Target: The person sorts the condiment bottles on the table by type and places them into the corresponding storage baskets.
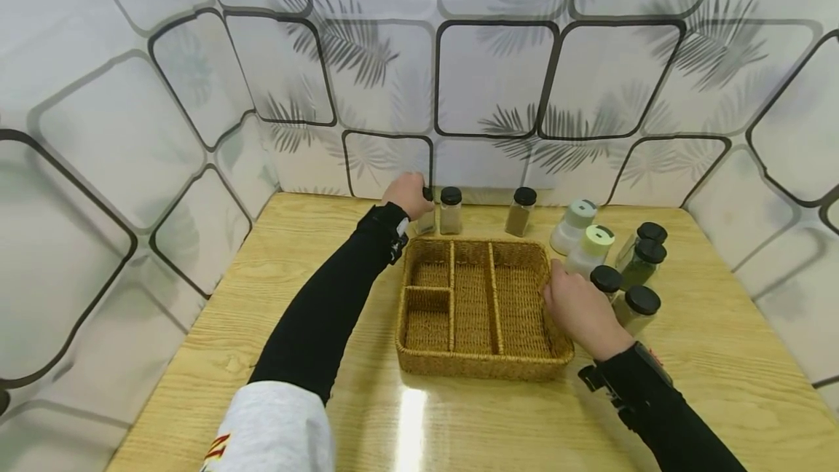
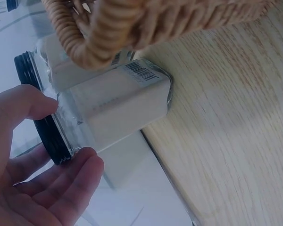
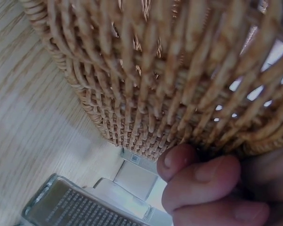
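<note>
At the back of the table, my left hand (image 1: 406,195) holds a glass jar (image 2: 118,103) with a black lid and white contents between thumb and fingers, just below the lid. The jar has a barcode label near its base. Close beside it stands a similar black-lidded jar (image 1: 451,213). A woven basket (image 1: 485,368) with several compartments sits in front of them, all its compartments bare. My right hand (image 1: 583,308) grips the basket's right rim, its curled fingers (image 3: 198,183) against the outside of the weave.
Another black-lidded jar (image 1: 520,213) with brown contents stands behind the basket. To the right are a pale-green-capped container (image 1: 595,246), a whitish-capped container (image 1: 575,221) and several black-lidded jars (image 1: 636,308). A patterned cloth (image 1: 498,79) hangs behind the wooden table (image 1: 275,282).
</note>
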{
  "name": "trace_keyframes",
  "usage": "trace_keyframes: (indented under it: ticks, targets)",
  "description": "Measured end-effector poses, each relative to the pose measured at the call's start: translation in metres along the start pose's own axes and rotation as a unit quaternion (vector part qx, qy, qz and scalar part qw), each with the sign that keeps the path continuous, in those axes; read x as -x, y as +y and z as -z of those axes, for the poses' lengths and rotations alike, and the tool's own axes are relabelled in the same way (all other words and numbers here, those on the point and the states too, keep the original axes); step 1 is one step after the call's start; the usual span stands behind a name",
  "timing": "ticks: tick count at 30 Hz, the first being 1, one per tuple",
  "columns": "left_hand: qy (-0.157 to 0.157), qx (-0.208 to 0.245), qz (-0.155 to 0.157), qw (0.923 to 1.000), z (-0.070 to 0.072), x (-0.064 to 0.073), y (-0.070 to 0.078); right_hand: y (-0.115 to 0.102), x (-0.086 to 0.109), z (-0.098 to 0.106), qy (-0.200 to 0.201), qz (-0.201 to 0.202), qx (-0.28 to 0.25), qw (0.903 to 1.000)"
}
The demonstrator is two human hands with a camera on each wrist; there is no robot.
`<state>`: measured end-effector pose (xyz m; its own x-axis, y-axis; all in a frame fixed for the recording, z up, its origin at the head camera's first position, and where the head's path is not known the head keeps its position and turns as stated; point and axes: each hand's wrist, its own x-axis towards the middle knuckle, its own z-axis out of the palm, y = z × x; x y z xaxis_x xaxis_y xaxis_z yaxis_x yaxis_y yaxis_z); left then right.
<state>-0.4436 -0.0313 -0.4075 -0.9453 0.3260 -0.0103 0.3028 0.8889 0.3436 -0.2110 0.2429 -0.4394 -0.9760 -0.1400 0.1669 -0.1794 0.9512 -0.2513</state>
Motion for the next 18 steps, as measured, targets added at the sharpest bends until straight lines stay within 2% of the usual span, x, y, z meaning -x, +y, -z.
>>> trace_keyframes:
  ticks: [9, 18]
  targets:
    - [-0.008, 0.008, 0.009, 0.9999, 0.003, 0.004, -0.001, -0.001, 0.0, 0.0, -0.002, -0.009, 0.002, 1.0]
    - [-0.009, 0.013, 0.006, 0.9999, 0.012, 0.02, 0.001, 0.0, 0.001, 0.0, 0.0, -0.003, 0.008, 1.0]
